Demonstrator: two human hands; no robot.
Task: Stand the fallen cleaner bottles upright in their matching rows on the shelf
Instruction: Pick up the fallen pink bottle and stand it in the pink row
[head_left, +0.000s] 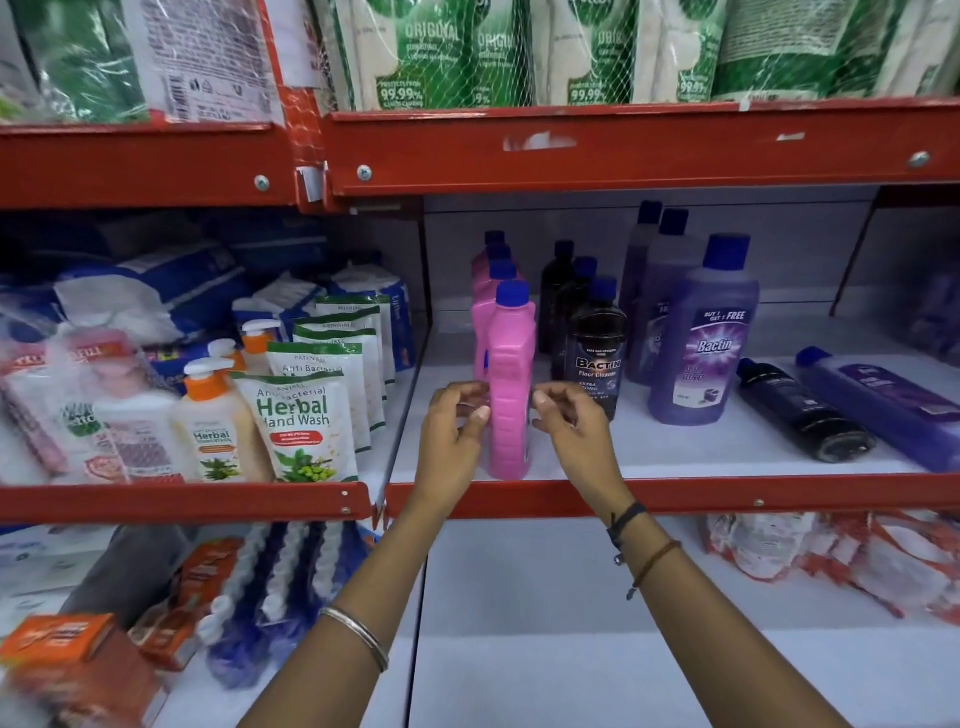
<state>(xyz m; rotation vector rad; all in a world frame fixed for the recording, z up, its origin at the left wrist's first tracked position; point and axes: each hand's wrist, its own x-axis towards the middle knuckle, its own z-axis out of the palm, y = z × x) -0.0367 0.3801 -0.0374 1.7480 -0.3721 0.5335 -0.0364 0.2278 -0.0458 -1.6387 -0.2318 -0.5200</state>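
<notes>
Now the pink bottle (510, 384) stands at the front of its row on the shelf (675, 496), near the edge. The left hand (453, 422) and right hand (570, 422) sit beside it, fingers (480, 415) loosely curled, gripping nothing. One bump could tip it off. The black bottle (802, 410) and purple bottle (883, 405) lie flat.

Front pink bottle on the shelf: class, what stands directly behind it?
Behind the front pink bottle stands a row of more pink bottles with blue caps; three caps show. Their bodies are mostly covered by the front one, so labels and any further bottles cannot be seen.
</notes>
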